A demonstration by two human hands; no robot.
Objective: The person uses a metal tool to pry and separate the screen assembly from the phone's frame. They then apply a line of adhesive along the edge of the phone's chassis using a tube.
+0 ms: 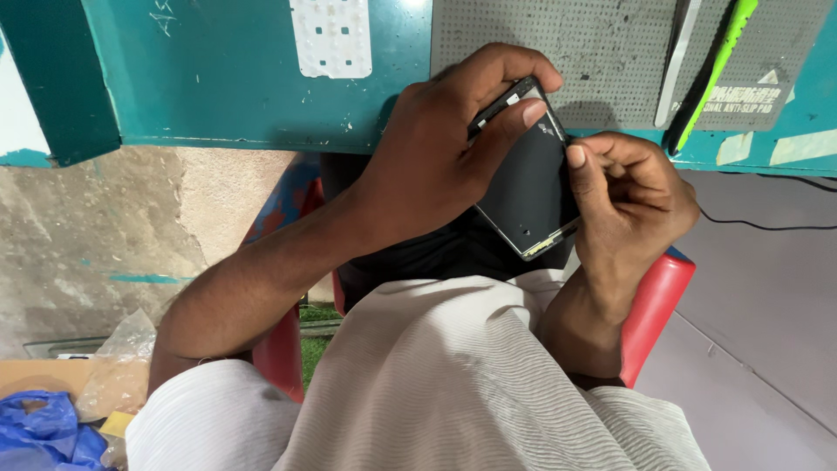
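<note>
Item: dark phone panel (526,187), held over the lap at the teal counter (235,78) edge. Left hand (427,166) grip clamped on its 11 o'clock end; right hand (632,196) pinching its 3 o'clock edge. Risk: panel could flex, crack or drop.

Single head view, looking steeply down, close over lap and teal workbench (227,87) edge.

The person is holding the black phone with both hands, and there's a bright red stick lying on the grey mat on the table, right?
Nearly. Both the left hand and the right hand do hold the black phone, and a stick does lie on the grey mat on the table. But the head view shows it is bright green, not red.
</note>
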